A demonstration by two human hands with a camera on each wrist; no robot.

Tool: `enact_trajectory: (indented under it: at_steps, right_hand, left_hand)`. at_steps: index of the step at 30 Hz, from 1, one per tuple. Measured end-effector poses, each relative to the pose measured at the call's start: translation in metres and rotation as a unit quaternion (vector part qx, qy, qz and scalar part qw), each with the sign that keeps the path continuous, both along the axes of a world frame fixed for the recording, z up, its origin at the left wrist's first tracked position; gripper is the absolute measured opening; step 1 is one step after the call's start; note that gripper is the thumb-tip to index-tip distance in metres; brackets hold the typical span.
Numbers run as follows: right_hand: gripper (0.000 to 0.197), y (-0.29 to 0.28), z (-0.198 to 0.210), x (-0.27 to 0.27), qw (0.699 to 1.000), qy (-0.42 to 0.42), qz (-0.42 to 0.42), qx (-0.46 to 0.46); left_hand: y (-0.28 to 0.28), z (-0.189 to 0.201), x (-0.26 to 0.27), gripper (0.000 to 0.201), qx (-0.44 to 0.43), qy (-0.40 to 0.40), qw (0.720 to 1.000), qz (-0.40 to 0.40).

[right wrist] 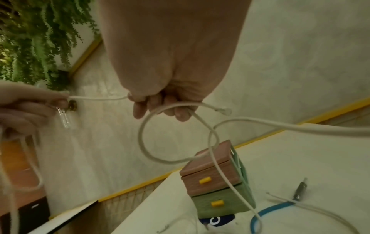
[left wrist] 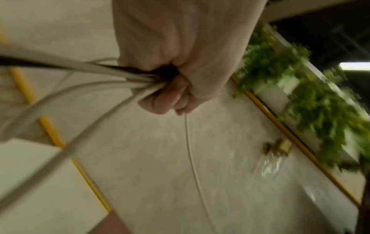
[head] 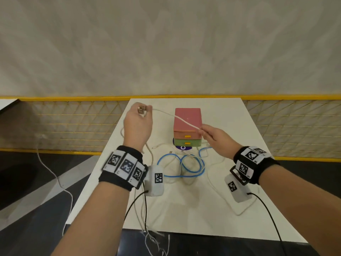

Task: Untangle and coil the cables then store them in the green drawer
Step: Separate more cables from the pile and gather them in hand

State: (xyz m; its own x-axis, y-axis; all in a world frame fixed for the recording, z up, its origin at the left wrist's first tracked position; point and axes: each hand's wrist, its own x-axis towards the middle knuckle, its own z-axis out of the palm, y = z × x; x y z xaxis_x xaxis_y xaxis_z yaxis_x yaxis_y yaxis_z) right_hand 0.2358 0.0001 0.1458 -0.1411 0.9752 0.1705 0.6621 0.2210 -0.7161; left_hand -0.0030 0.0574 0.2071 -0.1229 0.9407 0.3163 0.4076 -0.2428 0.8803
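A white cable [head: 175, 117] stretches taut in the air between my two hands, above the white table [head: 230, 126]. My left hand [head: 143, 111] is raised at the far left and grips the cable near its USB plug; in the left wrist view the fist [left wrist: 160, 88] holds several strands of it. My right hand [head: 202, 129] pinches the cable in front of the drawer unit, and a loop [right wrist: 176, 134] hangs below its fingers [right wrist: 140, 109]. The green drawer [head: 187, 143] is shut, at the bottom of the pink-topped unit [head: 187, 118]. A blue cable [head: 184, 165] lies looped with other white cables in front of it.
A yellow mesh fence [head: 73, 122] runs behind and left of the table. One white cable [head: 55, 178] trails off the table's left edge down to the dark floor. Black camera leads [head: 267, 209] hang from both wrists. A dark blue disc [head: 182, 148] lies under the drawer unit.
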Motion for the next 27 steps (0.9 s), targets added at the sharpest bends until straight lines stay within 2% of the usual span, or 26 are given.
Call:
enact_trajectory:
  at_steps: [1, 3, 5, 7, 9, 13, 16, 17, 19, 20, 21, 24, 27]
  right_hand:
    - [0.023, 0.002, -0.001, -0.001, 1.000, 0.001, -0.002, 0.009]
    - [0.023, 0.008, 0.004, -0.008, 1.000, 0.021, 0.006, 0.017]
    - [0.024, 0.015, 0.013, -0.015, 0.999, 0.037, 0.030, 0.025]
    - [0.025, 0.023, 0.020, -0.018, 0.997, 0.002, 0.040, 0.064]
    - [0.023, 0.030, 0.019, -0.014, 0.992, -0.051, 0.046, 0.103]
    - [0.027, 0.038, 0.001, 0.004, 0.992, -0.108, -0.002, 0.068]
    - [0.028, 0.038, -0.009, 0.013, 0.995, -0.087, -0.017, 0.049]
    - [0.029, 0.037, -0.008, 0.010, 0.994, -0.086, -0.006, 0.064]
    - [0.026, 0.036, 0.000, -0.001, 0.990, -0.085, 0.034, 0.107]
    - [0.022, 0.037, 0.003, -0.006, 0.988, -0.081, 0.049, 0.123]
    - [0.021, 0.039, 0.006, -0.010, 0.987, -0.081, 0.053, 0.132]
    - [0.031, 0.039, 0.010, -0.002, 0.990, -0.095, 0.029, 0.101]
    - [0.016, 0.033, -0.005, 0.026, 0.991, -0.129, -0.042, 0.014]
  left_hand:
    - [-0.003, -0.003, 0.005, 0.015, 0.014, 0.020, 0.999, -0.021]
    - [-0.014, -0.010, 0.021, 0.037, 0.024, 0.044, 0.994, -0.097]
    - [-0.021, -0.018, 0.038, 0.039, 0.001, 0.098, 0.981, -0.165]
    - [-0.021, -0.025, 0.048, 0.029, -0.021, 0.153, 0.972, -0.177]
    - [-0.015, -0.028, 0.048, 0.026, -0.017, 0.146, 0.975, -0.165]
    - [-0.008, -0.018, 0.039, 0.024, -0.012, 0.183, 0.968, -0.173]
    - [-0.009, -0.016, 0.035, 0.021, -0.022, 0.132, 0.973, -0.186]
    - [-0.011, -0.017, 0.037, 0.027, -0.034, 0.123, 0.970, -0.207]
    - [-0.015, -0.023, 0.046, 0.036, -0.069, 0.149, 0.955, -0.248]
    - [-0.016, -0.026, 0.051, 0.030, -0.079, 0.161, 0.951, -0.253]
    - [-0.018, -0.026, 0.054, 0.023, -0.081, 0.153, 0.953, -0.250]
    - [-0.015, -0.016, 0.048, 0.027, -0.060, 0.078, 0.979, -0.180]
    - [-0.004, -0.007, 0.024, 0.034, -0.010, -0.006, 0.997, -0.082]
